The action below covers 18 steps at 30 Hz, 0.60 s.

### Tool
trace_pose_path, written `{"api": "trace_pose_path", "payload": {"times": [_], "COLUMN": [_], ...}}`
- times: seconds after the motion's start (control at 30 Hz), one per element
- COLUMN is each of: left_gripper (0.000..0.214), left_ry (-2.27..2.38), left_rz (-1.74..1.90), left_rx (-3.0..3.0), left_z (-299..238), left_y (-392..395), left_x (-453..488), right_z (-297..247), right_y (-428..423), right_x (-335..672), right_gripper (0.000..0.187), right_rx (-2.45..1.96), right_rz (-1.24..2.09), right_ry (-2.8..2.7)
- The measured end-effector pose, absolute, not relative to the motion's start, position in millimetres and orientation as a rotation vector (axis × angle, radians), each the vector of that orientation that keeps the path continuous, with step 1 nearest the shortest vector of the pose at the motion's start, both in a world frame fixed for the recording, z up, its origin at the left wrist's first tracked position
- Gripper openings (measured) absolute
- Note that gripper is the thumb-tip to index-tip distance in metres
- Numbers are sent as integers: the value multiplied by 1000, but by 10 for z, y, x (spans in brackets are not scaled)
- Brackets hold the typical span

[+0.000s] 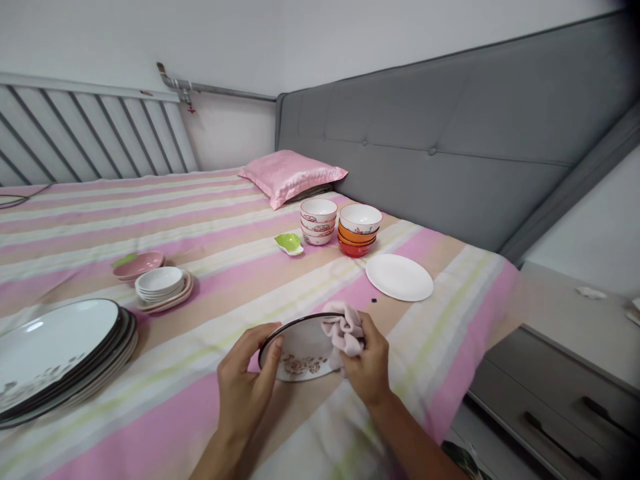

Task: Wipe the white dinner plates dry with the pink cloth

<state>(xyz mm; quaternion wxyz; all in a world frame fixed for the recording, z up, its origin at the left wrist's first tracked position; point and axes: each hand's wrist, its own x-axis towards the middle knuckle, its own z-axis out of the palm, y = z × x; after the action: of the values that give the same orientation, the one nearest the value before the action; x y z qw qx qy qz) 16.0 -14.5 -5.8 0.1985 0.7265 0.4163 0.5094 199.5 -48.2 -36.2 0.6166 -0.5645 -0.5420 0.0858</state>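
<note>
A dark-rimmed plate with a brown flower print is held tilted above the striped bedspread. My left hand grips its left edge, thumb on the inner face and fingers behind. At the plate's right edge, my right hand is closed round a pale pink cloth, which presses against the rim and covers part of the face. Some of the right fingers are hidden by the cloth and plate. Beyond the hands, a white plate lies flat on the bed.
Stacked large plates stand at left, near small white dishes and a pink dish. Farther back are a green leaf-shaped dish, patterned bowls, coloured bowls and a pink pillow. A drawer cabinet is at right.
</note>
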Motion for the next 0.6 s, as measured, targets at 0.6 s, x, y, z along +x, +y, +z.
{"api": "trace_pose_path", "payload": {"times": [0.6], "left_gripper": [20], "left_ry": [1705], "left_rz": [366], "left_rx": [2209], "left_z": [316], "left_y": [25], "left_x": [-234], "right_z": [-310], "right_y": [-445], "right_x": [1967], "right_gripper": [26], "right_rx": [-1326], "right_rz": [602], "right_ry": [-1324]}}
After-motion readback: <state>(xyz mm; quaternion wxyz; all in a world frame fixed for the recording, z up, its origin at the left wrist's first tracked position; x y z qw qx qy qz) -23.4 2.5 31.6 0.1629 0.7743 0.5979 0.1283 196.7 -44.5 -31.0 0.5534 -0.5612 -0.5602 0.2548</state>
